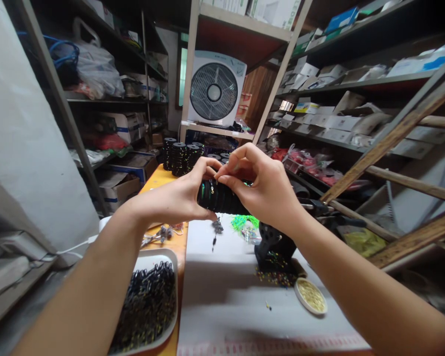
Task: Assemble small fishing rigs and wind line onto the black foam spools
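Both hands are raised above the table around a black ribbed cylinder that lies sideways. My left hand wraps the cylinder's left end, thumb below and fingers over the top. My right hand has its thumb and index finger pinched together at the top of the cylinder; what they pinch is too small to make out. Just below that pinch a tiny metal piece shows against the black surface. The cylinder's right end is hidden behind my right hand.
A tray of black tubular pieces stands at left. On the white sheet are a dish of gold bits, a black stand, scattered beads and green strands. Black spools stand behind; a wooden ladder leans right.
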{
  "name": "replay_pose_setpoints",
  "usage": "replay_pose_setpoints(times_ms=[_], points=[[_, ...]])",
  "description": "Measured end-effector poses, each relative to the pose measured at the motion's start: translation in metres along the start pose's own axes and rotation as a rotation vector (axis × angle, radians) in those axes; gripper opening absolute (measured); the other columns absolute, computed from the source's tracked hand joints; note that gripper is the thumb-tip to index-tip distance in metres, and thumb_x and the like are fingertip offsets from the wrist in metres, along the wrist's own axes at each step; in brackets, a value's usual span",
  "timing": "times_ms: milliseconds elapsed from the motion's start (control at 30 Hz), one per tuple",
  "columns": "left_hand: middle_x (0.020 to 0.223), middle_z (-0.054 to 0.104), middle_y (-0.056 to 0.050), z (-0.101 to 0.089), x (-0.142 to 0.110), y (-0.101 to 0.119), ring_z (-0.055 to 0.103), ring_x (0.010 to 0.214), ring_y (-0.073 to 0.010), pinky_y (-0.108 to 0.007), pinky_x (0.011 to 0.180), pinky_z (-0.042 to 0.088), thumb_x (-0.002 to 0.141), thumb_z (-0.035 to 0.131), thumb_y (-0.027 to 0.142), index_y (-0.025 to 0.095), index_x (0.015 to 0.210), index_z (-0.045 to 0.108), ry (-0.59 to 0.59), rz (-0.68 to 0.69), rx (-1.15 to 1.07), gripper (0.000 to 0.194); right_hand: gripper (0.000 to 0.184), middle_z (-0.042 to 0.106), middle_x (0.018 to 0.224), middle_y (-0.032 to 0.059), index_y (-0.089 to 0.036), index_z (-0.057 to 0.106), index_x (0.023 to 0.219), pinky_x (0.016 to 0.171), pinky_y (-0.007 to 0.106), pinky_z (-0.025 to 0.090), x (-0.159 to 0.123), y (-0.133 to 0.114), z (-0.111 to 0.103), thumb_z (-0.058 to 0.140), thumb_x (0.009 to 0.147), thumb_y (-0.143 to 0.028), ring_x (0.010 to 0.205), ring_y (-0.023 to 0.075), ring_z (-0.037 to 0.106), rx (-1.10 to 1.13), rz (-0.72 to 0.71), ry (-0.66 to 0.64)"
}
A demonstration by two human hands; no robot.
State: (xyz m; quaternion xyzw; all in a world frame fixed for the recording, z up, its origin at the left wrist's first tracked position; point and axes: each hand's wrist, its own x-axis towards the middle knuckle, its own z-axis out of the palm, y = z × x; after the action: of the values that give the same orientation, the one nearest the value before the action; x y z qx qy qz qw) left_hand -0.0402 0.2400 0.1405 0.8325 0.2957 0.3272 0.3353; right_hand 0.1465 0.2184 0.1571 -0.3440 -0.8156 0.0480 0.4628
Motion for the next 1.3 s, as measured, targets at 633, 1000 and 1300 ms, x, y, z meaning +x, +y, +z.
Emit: replay_pose_setpoints(times_ms=[633, 1000, 1300], points=[[0.100, 0.056, -0.001, -0.0019, -0.0011, 0.0011, 0.060, 0.090, -0.0227, -0.034, 0.069, 0.051, 0.068, 0.074, 0.034, 0.027, 0.108, 0.040, -0.077, -0.079, 0.167, 0.052, 0.018, 0.068, 0.085, 0.0003, -0.022, 0.044, 0.085, 0.072, 0.029, 0.054, 0.0002, 0.0057, -0.0075, 0.059, 0.081, -0.013, 0.076, 0.0144, 0.066, 0.160, 0.075, -0.124], [0.094, 0.056, -0.003, -0.0014, 0.0008, -0.0008, 0.062, 0.082, -0.0236, -0.033, 0.059, 0.052, 0.063, 0.076, 0.034, 0.026, 0.101, 0.042, -0.043, -0.036, 0.109, 0.051, 0.019, 0.066, 0.084, -0.0005, -0.021, 0.052, 0.087, 0.069, 0.025, 0.051, -0.0053, -0.0008, -0.0089, 0.049, 0.082, -0.003, 0.078, 0.0137, 0.065, -0.179, -0.204, -0.101], [0.092, 0.055, -0.002, -0.0019, 0.0004, 0.0025, 0.060, 0.085, -0.0242, -0.032, 0.057, 0.051, 0.065, 0.074, 0.037, 0.027, 0.100, 0.042, -0.061, -0.076, 0.174, 0.049, 0.019, 0.066, 0.085, -0.0003, -0.020, 0.055, 0.091, 0.067, 0.023, 0.047, -0.0078, 0.0010, -0.0090, 0.046, 0.086, -0.004, 0.077, 0.0120, 0.063, -0.292, -0.272, -0.125]])
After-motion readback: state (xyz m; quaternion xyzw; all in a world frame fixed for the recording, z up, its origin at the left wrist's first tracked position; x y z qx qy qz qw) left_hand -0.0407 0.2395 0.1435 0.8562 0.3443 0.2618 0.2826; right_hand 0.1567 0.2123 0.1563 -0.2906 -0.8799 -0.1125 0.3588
